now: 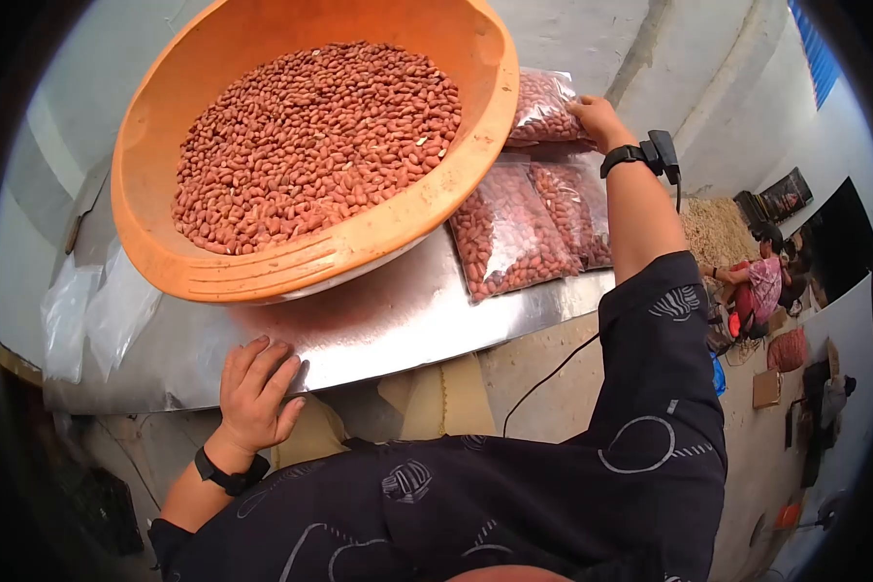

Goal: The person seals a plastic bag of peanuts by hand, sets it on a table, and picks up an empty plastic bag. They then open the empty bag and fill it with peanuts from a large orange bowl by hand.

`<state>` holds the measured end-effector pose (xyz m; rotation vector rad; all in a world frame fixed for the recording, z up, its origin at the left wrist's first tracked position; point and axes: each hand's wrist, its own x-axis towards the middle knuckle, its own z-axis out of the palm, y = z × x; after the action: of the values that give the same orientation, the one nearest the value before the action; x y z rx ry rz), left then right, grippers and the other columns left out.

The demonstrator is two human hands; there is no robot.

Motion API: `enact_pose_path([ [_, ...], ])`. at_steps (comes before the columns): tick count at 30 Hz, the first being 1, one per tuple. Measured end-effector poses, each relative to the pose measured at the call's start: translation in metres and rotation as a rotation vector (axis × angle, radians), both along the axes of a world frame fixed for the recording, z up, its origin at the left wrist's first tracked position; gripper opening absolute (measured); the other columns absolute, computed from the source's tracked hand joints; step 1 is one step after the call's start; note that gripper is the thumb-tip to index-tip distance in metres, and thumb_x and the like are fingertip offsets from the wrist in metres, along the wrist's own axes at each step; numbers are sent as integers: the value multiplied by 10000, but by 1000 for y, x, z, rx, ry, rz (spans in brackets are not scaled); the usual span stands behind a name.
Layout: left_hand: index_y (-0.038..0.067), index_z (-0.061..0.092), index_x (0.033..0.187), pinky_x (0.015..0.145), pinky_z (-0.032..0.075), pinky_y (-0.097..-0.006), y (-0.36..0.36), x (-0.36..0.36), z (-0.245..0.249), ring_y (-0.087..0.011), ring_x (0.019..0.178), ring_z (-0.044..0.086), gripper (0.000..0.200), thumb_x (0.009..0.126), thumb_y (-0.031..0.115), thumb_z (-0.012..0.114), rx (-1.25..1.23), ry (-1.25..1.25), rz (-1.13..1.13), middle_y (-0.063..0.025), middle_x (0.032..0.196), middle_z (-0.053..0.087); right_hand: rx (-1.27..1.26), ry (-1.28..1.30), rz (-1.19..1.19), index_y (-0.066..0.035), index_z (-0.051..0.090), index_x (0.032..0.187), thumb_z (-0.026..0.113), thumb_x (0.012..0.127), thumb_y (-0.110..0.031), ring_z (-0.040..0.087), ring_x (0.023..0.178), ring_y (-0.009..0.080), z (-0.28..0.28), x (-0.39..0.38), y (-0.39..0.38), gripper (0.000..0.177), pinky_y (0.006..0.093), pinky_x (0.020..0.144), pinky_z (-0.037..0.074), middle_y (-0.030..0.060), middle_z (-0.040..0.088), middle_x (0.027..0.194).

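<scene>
My right hand [597, 121] is closed on the edge of a clear bag of peanuts [543, 105], which lies on top of other bags at the table's right side. Below it, more filled bags [514, 228] lie flat, side by side. My left hand [260, 390] rests at the metal table's front edge with its fingers apart, holding nothing. Between and beyond the hands stands a large orange basin [339, 254], tilted toward me, with a heap of reddish peanuts [320, 145] in it.
Empty clear plastic bags [116, 306] lie on the metal table [398, 335] at the left. A black cable [553, 376] hangs by the table's right end. On the floor at the right, people [761, 286] sit near a pale heap [713, 236] and a cardboard box [766, 389].
</scene>
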<state>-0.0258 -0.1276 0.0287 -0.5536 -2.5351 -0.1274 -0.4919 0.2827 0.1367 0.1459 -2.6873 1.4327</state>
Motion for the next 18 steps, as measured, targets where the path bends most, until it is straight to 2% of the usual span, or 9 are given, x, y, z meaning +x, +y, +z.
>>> enact_pose_path([
  [2, 56, 633, 1127, 902, 424, -504, 0, -2, -1, -379, 1119, 531, 475, 747, 340, 655, 10, 0, -2, -155, 1169, 603, -21, 91, -117, 12, 648, 1175, 646, 893, -183, 655, 845, 189, -15, -16, 0, 343, 316, 724, 517, 110, 693, 1024],
  [5, 44, 641, 1107, 887, 434, -493, 2, -3, 1, -383, 1111, 536, 465, 743, 332, 651, 23, -6, -3, -169, 1163, 607, 83, 199, -116, 17, 637, 1204, 648, 870, -165, 656, 869, 197, -26, -45, 11, 380, 318, 747, 520, 130, 697, 1029],
  [8, 37, 645, 1096, 884, 435, -489, 3, -5, 2, -385, 1108, 538, 459, 741, 329, 648, 23, -10, -9, -174, 1163, 609, 103, 279, -166, -44, 686, 1140, 648, 833, -186, 673, 983, 321, -30, -56, 17, 340, 355, 843, 513, 203, 690, 1080],
  [9, 37, 646, 1095, 886, 434, -489, 3, -5, 2, -385, 1110, 537, 459, 740, 327, 648, 22, -10, -9, -175, 1165, 609, 146, 261, -174, -68, 660, 1200, 612, 853, -245, 655, 1026, 336, -28, -45, 13, 393, 375, 902, 497, 204, 672, 1128],
  [12, 38, 648, 1095, 891, 430, -488, 3, -3, 0, -385, 1116, 536, 463, 736, 331, 650, 22, -11, 0, -174, 1169, 610, 591, 309, -349, -92, 602, 1284, 553, 892, -347, 612, 1121, 315, -8, -20, 3, 470, 366, 995, 447, 159, 632, 1241],
  [15, 18, 626, 1111, 905, 428, -496, 1, -3, 2, -414, 1121, 535, 452, 802, 348, 604, -2, -28, 2, -192, 1161, 610, 655, 778, -120, -176, 519, 1375, 505, 919, -444, 505, 1265, 305, 4, -17, -4, 528, 468, 1073, 374, 115, 507, 1413],
  [18, 10, 617, 1120, 912, 428, -499, 1, -2, 1, -426, 1120, 536, 450, 837, 358, 581, -5, -34, 1, -200, 1156, 611, 848, 919, -36, -252, 489, 1390, 481, 939, -483, 403, 1348, 294, -10, -3, -31, 507, 597, 1056, 338, 49, 405, 1498],
])
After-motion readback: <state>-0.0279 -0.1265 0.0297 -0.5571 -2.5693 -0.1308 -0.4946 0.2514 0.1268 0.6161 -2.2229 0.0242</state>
